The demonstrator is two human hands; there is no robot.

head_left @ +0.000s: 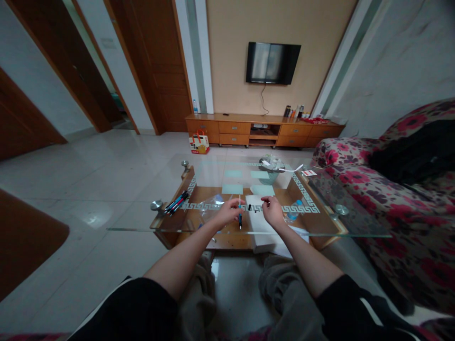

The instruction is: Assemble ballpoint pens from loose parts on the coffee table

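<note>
Hands working over glass bench (pixel 142 222), seen from head camera. Left hand (pixel 227 213) hovering above near middle of bench, fingers (pixel 235 204) pinching thin pale refill (pixel 240 202) held upright, with blue pen barrel (pixel 240 219) hanging just below it; whether barrel and refill are joined, too small to tell. Right hand (pixel 273 211) sitting just beside, to right, fingers (pixel 266 202) curled toward small dark pen part (pixel 250 207) lying between both hands; whether actually gripping anything, cannot tell. White paper (pixel 258 222) lying under right hand, near bench's front edge. Bundle of pens (pixel 177 202), dark, red and blue, resting well apart at left end of bench. Clear plastic bag (pixel 208 208) lying between bundle and left hand. Mesh basket (pixel 269 168) standing at far side of bench. Floral sofa (pixel 398 208) running along right.
</note>
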